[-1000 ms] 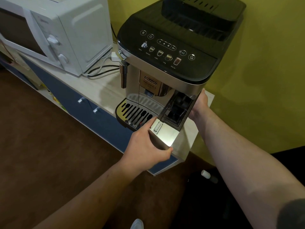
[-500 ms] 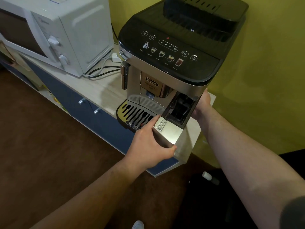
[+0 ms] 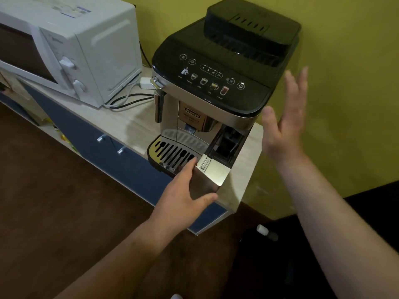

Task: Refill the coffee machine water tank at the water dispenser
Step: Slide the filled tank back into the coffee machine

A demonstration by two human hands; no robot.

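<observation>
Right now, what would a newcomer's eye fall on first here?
The black and silver coffee machine on the counter by the yellow wall, its water tank sticking partly out at the front. The left hand holds the tank's silver front, while the right hand hangs open beside the machine.

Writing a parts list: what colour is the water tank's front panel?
The tank front is shiny silver, seen in the head view.
</observation>
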